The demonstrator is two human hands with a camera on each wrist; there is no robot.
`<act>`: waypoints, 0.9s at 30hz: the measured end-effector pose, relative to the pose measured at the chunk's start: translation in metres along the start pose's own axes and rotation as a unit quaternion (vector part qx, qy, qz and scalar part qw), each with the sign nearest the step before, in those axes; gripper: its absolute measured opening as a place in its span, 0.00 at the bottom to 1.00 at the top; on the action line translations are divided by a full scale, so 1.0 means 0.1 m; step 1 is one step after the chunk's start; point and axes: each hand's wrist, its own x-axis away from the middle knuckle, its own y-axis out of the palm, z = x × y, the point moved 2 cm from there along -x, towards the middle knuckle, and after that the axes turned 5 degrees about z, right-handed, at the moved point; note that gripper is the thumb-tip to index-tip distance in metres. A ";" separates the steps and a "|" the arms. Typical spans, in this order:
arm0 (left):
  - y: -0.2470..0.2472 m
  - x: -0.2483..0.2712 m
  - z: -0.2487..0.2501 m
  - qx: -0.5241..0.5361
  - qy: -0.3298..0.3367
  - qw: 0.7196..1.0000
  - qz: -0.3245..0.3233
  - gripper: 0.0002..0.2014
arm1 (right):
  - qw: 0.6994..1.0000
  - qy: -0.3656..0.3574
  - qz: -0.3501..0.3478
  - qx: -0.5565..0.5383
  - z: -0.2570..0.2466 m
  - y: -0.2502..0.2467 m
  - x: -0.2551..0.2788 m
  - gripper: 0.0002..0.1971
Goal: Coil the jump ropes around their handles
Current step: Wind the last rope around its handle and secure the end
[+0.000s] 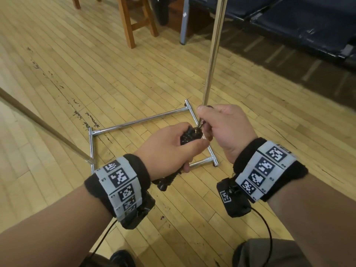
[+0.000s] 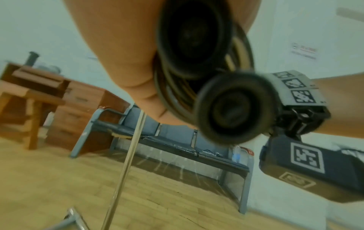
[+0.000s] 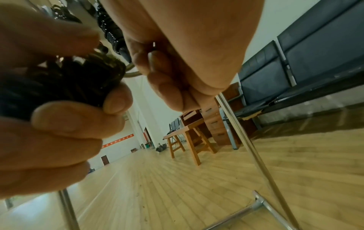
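My left hand (image 1: 171,149) grips a black jump rope bundle (image 1: 189,135), two handles with rope coiled round them. The handle ends (image 1: 165,183) stick out below my fist. From the left wrist view the two round handle butts (image 2: 234,109) fill the middle, with rope loops (image 2: 173,96) beside them. My right hand (image 1: 221,124) pinches the thin rope end (image 1: 200,125) just above the bundle. In the right wrist view the coiled bundle (image 3: 65,82) sits in my left fingers (image 3: 78,118), and my right fingers (image 3: 157,66) curl on the rope end (image 3: 132,74).
A chrome rack base (image 1: 138,122) lies on the wooden floor (image 1: 96,74) under my hands, with an upright pole (image 1: 213,51) rising beside my right hand. A wooden stool (image 1: 134,18) and a row of dark seats (image 1: 289,22) stand at the back.
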 end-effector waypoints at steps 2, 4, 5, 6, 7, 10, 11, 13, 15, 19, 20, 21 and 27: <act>-0.01 0.01 -0.06 0.067 -0.007 0.998 -0.001 0.13 | 0.996 -0.033 -0.038 0.067 -0.01 0.01 0.00 0.20; 0.01 0.04 -0.09 0.132 0.000 0.991 -0.004 0.12 | 0.992 -0.031 -0.083 0.091 -0.02 0.02 0.01 0.19; 0.03 0.04 -0.10 0.157 0.004 0.988 -0.004 0.13 | 0.991 -0.027 -0.098 0.086 -0.04 0.03 0.02 0.19; 0.04 0.04 -0.10 0.169 0.004 0.986 0.000 0.13 | 0.991 -0.031 -0.103 0.083 -0.06 0.04 0.02 0.19; 0.04 0.02 -0.10 0.171 0.002 0.985 0.011 0.14 | 0.991 -0.041 -0.095 0.085 -0.10 0.04 0.01 0.20; 0.03 0.01 -0.10 0.153 0.000 0.987 0.057 0.14 | 0.993 -0.065 -0.048 0.085 -0.25 0.02 0.01 0.19; 0.05 0.04 -0.09 0.157 0.000 0.986 0.062 0.13 | 0.993 -0.065 -0.048 0.087 -0.31 0.01 0.03 0.19; 0.09 0.12 -0.06 0.205 -0.010 0.978 0.047 0.14 | 0.990 -0.062 -0.067 0.110 -0.41 0.01 0.10 0.18; 0.07 0.17 0.00 0.273 -0.024 0.961 0.038 0.20 | 0.990 -0.052 -0.087 0.098 -0.47 0.01 0.18 0.16; -0.15 0.21 0.35 0.366 -0.046 0.929 0.035 0.37 | 0.995 -0.024 -0.088 -0.048 -0.73 -0.03 0.37 0.10; -0.22 0.22 0.46 0.364 -0.046 0.929 0.040 0.36 | 0.994 -0.028 -0.080 -0.071 -0.82 -0.04 0.40 0.10; -0.30 0.26 0.58 0.350 -0.042 0.934 0.053 0.33 | 0.993 -0.035 -0.070 -0.088 -0.95 -0.06 0.44 0.09; -0.92 0.51 1.26 0.260 0.041 0.957 0.125 0.11 | 0.993 -0.115 -0.029 -0.021 -1.79 -0.08 0.63 0.06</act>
